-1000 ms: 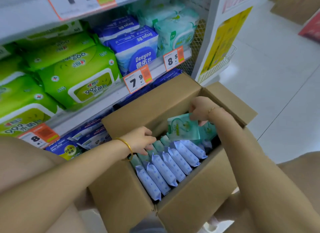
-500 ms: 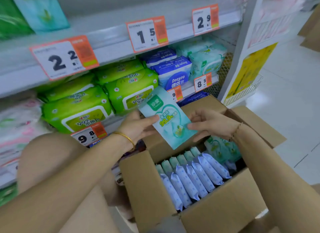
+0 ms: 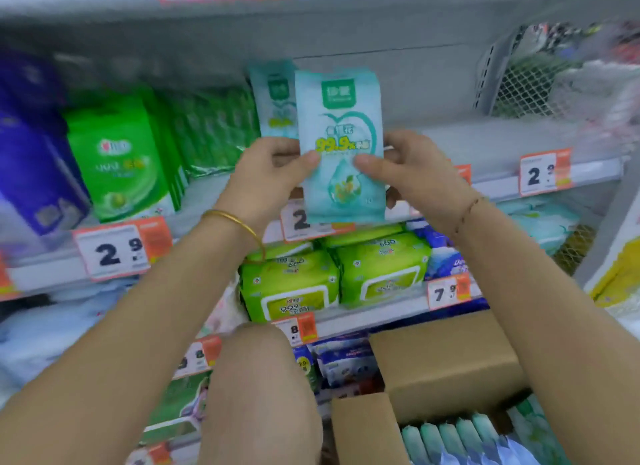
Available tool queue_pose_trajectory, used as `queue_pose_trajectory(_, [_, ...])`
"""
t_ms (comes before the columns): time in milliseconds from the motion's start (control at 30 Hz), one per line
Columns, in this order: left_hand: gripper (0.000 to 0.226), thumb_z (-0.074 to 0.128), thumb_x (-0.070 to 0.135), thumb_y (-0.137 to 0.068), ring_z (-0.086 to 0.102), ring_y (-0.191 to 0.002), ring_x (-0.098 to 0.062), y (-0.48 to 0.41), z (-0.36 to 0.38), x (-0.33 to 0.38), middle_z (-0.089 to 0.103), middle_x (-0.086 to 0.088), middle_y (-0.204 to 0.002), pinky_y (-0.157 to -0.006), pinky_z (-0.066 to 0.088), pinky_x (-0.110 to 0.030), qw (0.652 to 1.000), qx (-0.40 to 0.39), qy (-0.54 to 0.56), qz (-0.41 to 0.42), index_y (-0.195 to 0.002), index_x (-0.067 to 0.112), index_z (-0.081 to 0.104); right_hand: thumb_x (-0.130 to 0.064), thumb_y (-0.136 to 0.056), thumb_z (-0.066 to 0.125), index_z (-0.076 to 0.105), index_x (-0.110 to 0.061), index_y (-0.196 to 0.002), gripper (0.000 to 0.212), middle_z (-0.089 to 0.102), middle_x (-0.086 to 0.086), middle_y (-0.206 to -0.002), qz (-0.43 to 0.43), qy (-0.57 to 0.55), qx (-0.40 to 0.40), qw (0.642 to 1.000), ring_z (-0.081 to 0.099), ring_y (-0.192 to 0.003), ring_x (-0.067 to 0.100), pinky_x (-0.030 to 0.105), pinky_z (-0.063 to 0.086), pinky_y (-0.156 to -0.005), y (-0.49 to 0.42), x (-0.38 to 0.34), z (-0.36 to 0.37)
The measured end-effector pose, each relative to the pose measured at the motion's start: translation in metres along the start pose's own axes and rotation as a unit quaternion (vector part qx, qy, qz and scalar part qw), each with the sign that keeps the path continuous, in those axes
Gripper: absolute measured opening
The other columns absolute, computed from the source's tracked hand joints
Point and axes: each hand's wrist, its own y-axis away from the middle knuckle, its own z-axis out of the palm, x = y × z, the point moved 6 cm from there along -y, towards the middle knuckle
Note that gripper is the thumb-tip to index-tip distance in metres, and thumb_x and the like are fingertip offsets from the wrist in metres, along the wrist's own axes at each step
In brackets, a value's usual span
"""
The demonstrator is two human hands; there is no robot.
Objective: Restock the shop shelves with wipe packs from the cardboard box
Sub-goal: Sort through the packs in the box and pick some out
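Head view: left hand [image 3: 266,177] at nine o'clock and right hand [image 3: 415,174] at three pinch the wipe pack [image 3: 341,160] upright by its edges, probably to square it beside the matching pack [image 3: 273,101] on the shelf [image 3: 485,146]. The cardboard box [image 3: 446,360] sits at five o'clock.

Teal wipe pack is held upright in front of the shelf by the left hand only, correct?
No, both hands hold it. The head view shows the left hand and the right hand each gripping a side of the teal wipe pack, upright in front of the shelf.
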Motion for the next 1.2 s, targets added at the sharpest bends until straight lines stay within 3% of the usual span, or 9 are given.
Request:
queue_pose_trajectory(100, [0.03, 0.06, 0.006, -0.086, 0.062, -0.098, -0.032, -0.037, -0.024, 0.006, 0.064, -0.022, -0.108, -0.084, 0.054, -0.045, 0.998, 0.037, -0.048, 0.014, -0.114, -0.005, 0.058, -0.014, -0.09, 0.06, 0.054, -0.015, -0.09, 0.007, 0.061, 0.002, -0.073, 0.009, 0.0, -0.016, 1.0, 0.057, -0.041, -0.002, 0.014, 0.042, -0.037, -0.058, -0.018, 0.02])
queue_pose_trajectory(167, [0.042, 0.06, 0.012, -0.073, 0.063, -0.101, -0.037, -0.06, -0.034, 0.005, 0.065, -0.024, -0.109, -0.088, 0.053, -0.048, 0.995, 0.058, -0.085, 0.019, -0.112, -0.003, 0.061, -0.012, -0.09, 0.06, 0.048, -0.018, -0.088, 0.014, 0.063, 0.008, -0.083, 0.018, 0.01, -0.007, 1.0, 0.062, -0.046, 0.001, 0.019, 0.05, -0.042, -0.092, -0.019, 0.033])
queue_pose_trajectory(300, [0.059, 0.045, 0.011, -0.054, 0.063, -0.104, -0.039, -0.107, -0.046, -0.023, 0.066, -0.026, -0.109, -0.09, 0.052, -0.052, 0.988, 0.076, -0.131, -0.001, -0.109, 0.002, 0.064, -0.014, -0.088, 0.061, 0.043, -0.005, -0.123, 0.04, 0.056, 0.02, -0.123, 0.039, 0.108, 0.018, 0.993, 0.06, -0.106, 0.035, 0.051, 0.051, -0.088, -0.143, 0.002, 0.054])
queue_pose_trajectory(433, [0.047, 0.047, 0.004, -0.058, 0.064, -0.093, -0.031, -0.131, -0.046, -0.049, 0.066, -0.026, -0.105, -0.086, 0.055, -0.048, 0.979, 0.063, -0.185, -0.06, -0.102, -0.001, 0.064, -0.023, -0.09, 0.057, 0.031, -0.009, -0.139, 0.057, 0.05, 0.016, -0.133, 0.088, 0.233, 0.023, 0.968, 0.051, -0.119, 0.034, 0.038, 0.045, -0.096, -0.164, 0.025, 0.067])
queue_pose_trajectory(633, [0.033, 0.045, -0.011, -0.076, 0.06, -0.087, -0.028, -0.141, -0.049, -0.05, 0.064, -0.016, -0.096, -0.073, 0.049, -0.031, 0.967, 0.074, -0.237, -0.058, -0.103, -0.002, 0.063, -0.02, -0.086, 0.061, 0.038, -0.009, -0.13, 0.05, 0.056, 0.015, -0.122, 0.08, 0.264, 0.045, 0.96, 0.054, -0.112, 0.031, 0.03, 0.043, -0.079, -0.178, 0.034, 0.074])
queue_pose_trajectory(900, [0.023, 0.052, -0.006, -0.081, 0.055, -0.101, -0.027, -0.119, -0.048, -0.042, 0.058, -0.015, -0.108, -0.084, 0.048, -0.037, 0.961, 0.079, -0.253, -0.076, -0.101, 0.004, 0.055, -0.022, -0.087, 0.063, 0.035, -0.002, -0.129, 0.054, 0.049, 0.015, -0.13, 0.113, 0.25, 0.042, 0.961, 0.051, -0.117, 0.028, 0.027, 0.039, -0.078, -0.168, 0.026, 0.07])
queue_pose_trajectory(1033, [0.053, 0.052, -0.005, -0.084, 0.051, -0.113, -0.022, -0.068, -0.027, -0.006, 0.039, -0.015, -0.136, -0.096, 0.045, -0.025, 0.966, 0.105, -0.232, 0.041, -0.135, 0.005, 0.04, -0.021, -0.088, 0.062, 0.03, -0.004, -0.139, 0.062, 0.048, 0.015, -0.133, 0.069, 0.207, 0.059, 0.974, 0.048, -0.121, 0.026, 0.027, 0.039, -0.091, -0.124, 0.001, 0.044])
queue_pose_trajectory(1100, [0.054, 0.051, -0.005, -0.085, 0.052, -0.1, -0.011, -0.036, -0.002, 0.009, 0.04, -0.008, -0.135, -0.081, 0.043, -0.005, 0.973, 0.067, -0.197, 0.104, -0.136, 0.01, 0.04, -0.018, -0.087, 0.063, 0.038, -0.01, -0.136, 0.056, 0.053, 0.012, -0.123, 0.033, 0.157, 0.073, 0.984, 0.055, -0.109, 0.024, 0.031, 0.044, -0.091, -0.084, -0.005, 0.026])
queue_pose_trajectory(1200, [0.048, 0.052, -0.006, -0.084, 0.058, -0.092, -0.005, 0.001, 0.05, 0.013, 0.049, -0.002, -0.126, -0.08, 0.049, -0.013, 0.979, -0.045, -0.132, 0.147, -0.125, 0.018, 0.049, -0.01, -0.083, 0.065, 0.055, -0.018, -0.117, 0.036, 0.059, 0.008, -0.109, 0.021, 0.07, 0.051, 0.996, 0.062, -0.094, 0.023, 0.037, 0.053, -0.085, -0.008, 0.004, -0.002])
